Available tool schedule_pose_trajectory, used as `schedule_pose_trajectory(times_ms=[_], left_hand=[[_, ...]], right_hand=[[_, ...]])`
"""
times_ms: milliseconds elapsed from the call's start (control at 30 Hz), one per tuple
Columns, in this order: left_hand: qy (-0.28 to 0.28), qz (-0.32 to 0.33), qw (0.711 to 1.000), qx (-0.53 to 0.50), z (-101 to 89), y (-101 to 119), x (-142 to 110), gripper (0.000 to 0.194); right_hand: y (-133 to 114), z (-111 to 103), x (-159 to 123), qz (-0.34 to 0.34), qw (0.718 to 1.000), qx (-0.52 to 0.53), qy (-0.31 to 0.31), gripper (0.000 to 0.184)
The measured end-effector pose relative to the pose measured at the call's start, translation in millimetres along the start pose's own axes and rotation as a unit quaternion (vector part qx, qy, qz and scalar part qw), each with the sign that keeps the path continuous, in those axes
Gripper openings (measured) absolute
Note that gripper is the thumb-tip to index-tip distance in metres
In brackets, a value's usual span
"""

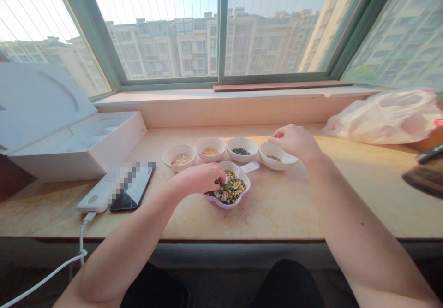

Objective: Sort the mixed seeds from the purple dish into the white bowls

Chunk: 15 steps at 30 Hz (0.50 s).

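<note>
Green-painted window frames (221,26) run across the far side of a pale stone bench (277,216), with apartment blocks (194,45) beyond the glass. On the bench, a white box (76,149) stands with its lid open at the left, and a crumpled plastic bag (384,119) lies at the right. A white power bank (93,202) with a white cable (81,239) lies just beside a dark smartphone (133,190).

Nearer the middle sits a lilac flower-shaped dish (221,205) with a short handle, heaped with mixed beans (233,188). Four small white bowls stand in a row behind it, holding pale flakes (180,160), yellow grains (210,151), black seeds (241,151) and green seeds (274,158).

The left hand (197,179) is curled down into the dish, its fingertips among the beans; whether it has pinched any is hidden. The right hand (294,143) hangs over the green-seed bowl, fingers loosely bunched, and nothing held shows.

The beans look hard, light and quick to roll, so a fingertip pinch would suit them, while the dish seems best taken by its handle
</note>
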<state>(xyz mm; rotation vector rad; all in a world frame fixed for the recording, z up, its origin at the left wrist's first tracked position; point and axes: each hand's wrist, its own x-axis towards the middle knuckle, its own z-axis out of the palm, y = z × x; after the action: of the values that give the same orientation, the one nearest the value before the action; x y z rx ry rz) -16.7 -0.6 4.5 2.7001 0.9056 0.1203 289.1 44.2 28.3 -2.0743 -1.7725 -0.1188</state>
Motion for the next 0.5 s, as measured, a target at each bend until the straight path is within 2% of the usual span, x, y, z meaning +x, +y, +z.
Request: schedule_pose_trajectory(times_ms=[100,267,500], left_hand=[[-0.053,-0.02,0.998,0.026,0.3,1.7,3.1,0.025],[-0.03,-0.028,0.999,0.036,3.4,-0.2,5.9,0.02],[-0.029,-0.031,0.998,0.037,-1.6,2.6,3.2,0.019]], right_hand=[[0.2,-1.3,0.2,0.015,0.999,0.002,-0.029,0.011],[2.4,-2.0,1.6,0.007,0.999,0.007,-0.04,0.013],[6.3,1.7,5.0,0.006,0.996,-0.011,-0.092,0.022]])
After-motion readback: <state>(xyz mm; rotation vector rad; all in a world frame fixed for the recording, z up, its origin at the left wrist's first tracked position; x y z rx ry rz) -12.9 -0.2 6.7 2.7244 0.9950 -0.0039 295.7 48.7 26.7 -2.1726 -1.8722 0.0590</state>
